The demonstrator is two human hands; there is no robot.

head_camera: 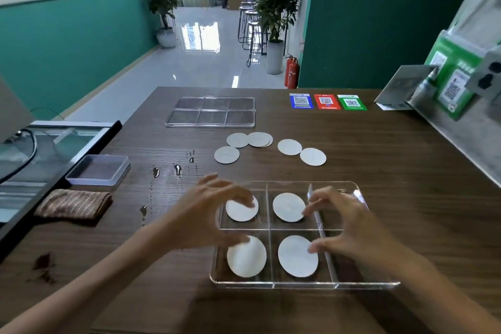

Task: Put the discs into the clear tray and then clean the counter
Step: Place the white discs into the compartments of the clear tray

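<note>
The counter [379,171] is marked by water drops [177,169] and a brown smear [44,266], so a disc could be wetted if dragged across; the clear tray [298,285] holds four discs [288,206] and could be nudged by both hands; five or more loose discs [289,147] lie beyond it; the left hand [208,214] and right hand [347,222] are spread wide, fingertips on discs, nothing gripped; the cloth [73,203] lies unused.

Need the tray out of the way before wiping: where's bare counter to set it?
Right of the clear tray, toward the wall ledge, and the near edge are bare. Crowded: loose discs beyond; water drops, cloth left.
</note>
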